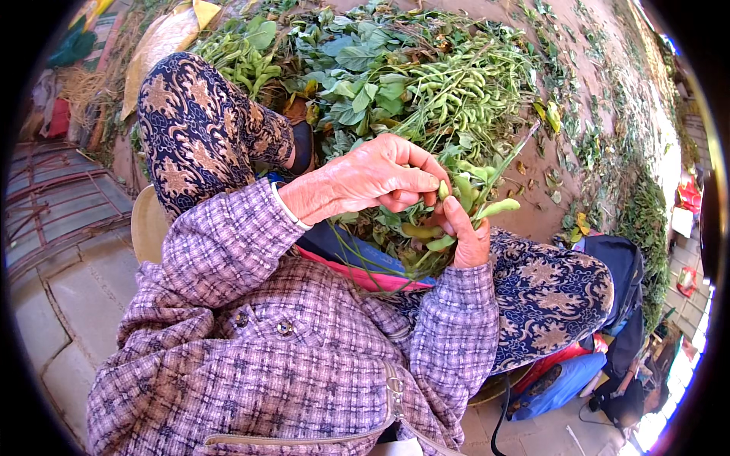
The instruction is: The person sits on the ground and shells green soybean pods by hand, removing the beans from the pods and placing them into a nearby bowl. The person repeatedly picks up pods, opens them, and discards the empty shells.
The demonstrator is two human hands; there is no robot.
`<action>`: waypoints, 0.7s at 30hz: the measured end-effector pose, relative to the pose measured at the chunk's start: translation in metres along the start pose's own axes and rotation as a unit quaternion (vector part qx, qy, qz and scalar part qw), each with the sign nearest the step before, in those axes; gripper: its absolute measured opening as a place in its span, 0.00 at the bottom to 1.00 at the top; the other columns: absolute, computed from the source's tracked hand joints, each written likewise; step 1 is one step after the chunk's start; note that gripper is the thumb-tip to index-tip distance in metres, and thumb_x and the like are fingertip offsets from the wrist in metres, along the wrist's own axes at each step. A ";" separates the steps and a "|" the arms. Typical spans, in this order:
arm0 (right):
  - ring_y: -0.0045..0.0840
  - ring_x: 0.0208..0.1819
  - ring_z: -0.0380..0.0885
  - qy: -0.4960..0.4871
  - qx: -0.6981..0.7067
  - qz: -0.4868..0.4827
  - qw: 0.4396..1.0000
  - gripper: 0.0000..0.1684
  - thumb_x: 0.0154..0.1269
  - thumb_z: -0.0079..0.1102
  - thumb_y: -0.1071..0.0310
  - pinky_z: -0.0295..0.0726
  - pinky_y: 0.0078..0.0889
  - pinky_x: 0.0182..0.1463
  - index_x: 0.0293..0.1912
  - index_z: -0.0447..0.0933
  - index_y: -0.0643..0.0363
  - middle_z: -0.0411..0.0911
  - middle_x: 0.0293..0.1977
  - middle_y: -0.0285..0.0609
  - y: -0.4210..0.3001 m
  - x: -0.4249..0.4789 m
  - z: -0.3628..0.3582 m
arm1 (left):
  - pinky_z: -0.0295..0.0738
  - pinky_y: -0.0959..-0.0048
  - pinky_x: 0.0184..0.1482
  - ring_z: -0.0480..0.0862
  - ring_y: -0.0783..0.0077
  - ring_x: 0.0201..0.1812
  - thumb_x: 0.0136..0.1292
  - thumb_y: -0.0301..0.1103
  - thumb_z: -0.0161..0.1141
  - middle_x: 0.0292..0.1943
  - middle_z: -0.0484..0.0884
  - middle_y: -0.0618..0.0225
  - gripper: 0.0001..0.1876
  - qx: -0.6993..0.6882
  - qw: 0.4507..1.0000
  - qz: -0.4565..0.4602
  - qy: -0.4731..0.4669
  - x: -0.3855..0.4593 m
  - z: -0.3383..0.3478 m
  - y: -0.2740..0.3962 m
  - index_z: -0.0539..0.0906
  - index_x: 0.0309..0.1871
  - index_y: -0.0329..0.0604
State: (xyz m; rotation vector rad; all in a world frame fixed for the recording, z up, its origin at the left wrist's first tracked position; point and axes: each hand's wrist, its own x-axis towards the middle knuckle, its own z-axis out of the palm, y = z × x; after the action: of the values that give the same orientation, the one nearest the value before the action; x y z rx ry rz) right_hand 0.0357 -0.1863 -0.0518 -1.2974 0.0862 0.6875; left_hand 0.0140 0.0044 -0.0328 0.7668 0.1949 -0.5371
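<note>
My left hand (388, 174) reaches in from the left, its thumb and fingers pinching a small green bean pod (443, 190). Just right of and below it, my right hand (469, 236) is closed on a bean stalk (516, 149) that bears several plump green pods (498, 208) and slants up to the right. The fingertips of the two hands nearly meet. Leaves and thin stems hang below the hands, over a blue and pink item (365, 265) on the lap. Part of the right fingers is hidden behind the thumb and the plant.
Beyond the hands lies a large heap of leafy bean plants (359, 74) with many pods (456, 97). A pale sack (162, 43) lies at upper left, a metal frame (51, 199) at left. Bags, one blue (562, 387), stand beside the right knee. Loose leaves litter the ground (593, 51).
</note>
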 end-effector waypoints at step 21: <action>0.08 0.21 0.64 -0.033 0.117 -0.017 0.992 0.11 0.63 0.55 0.62 0.64 0.13 0.25 0.38 0.77 0.59 0.75 0.27 0.30 0.008 0.004 0.001 | 0.66 0.86 0.25 0.71 0.88 0.23 0.55 0.23 0.48 0.25 0.78 0.75 0.09 0.230 0.950 0.184 0.105 -0.003 0.027 -0.018 0.78 0.37 0.34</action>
State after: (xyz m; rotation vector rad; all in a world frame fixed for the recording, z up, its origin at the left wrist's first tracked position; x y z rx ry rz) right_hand 0.0343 -0.1826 -0.0600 -1.0484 0.0883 0.6700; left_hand 0.0019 -0.0244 -0.0230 1.2872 0.1183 -0.1382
